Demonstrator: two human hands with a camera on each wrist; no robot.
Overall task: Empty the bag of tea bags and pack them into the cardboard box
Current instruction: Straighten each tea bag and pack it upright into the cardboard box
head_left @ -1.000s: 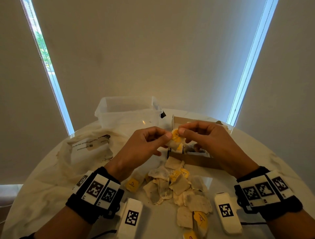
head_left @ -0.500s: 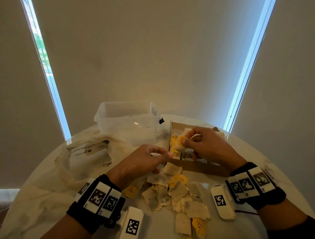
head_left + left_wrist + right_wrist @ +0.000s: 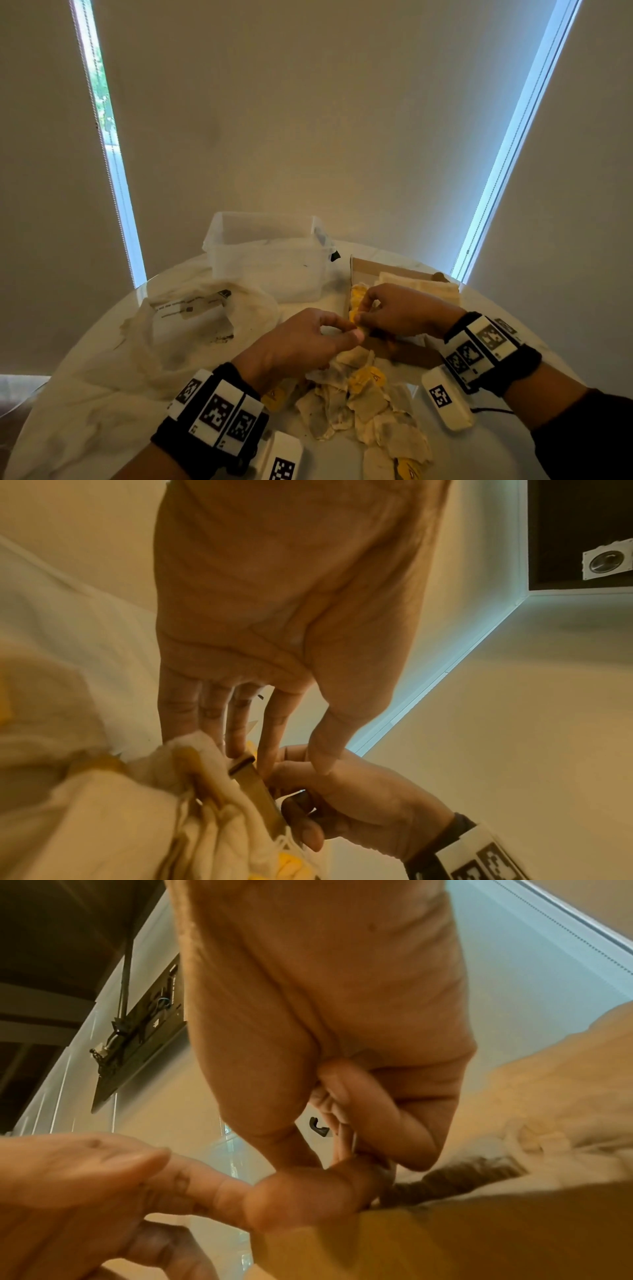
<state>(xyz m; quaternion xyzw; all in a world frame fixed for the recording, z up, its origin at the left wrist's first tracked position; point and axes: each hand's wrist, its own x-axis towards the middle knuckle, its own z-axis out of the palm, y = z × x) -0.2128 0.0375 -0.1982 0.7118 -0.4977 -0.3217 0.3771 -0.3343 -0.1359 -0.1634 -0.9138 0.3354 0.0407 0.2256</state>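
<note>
Now both hands meet at the brown cardboard box (image 3: 404, 353) rim: right hand (image 3: 407, 310) pinches a yellow-tagged tea bag (image 3: 354, 311) inside, left hand (image 3: 301, 342) fingertips pinched alongside, contents unclear. Tangled strings could drag packed bags out.

Dim warm room, 2 bright window slits; wrist views blurred, perhaps motion.

A round white desk (image 3: 85, 428) is carrying a clear plastic tub (image 3: 270, 253) at the back; a crumpled bag (image 3: 191, 325) is lying left; an open cardboard box (image 3: 404, 349) is sitting right; loose tea bags (image 3: 363, 407) are lying in front, near two white tagged blocks (image 3: 445, 397).
</note>
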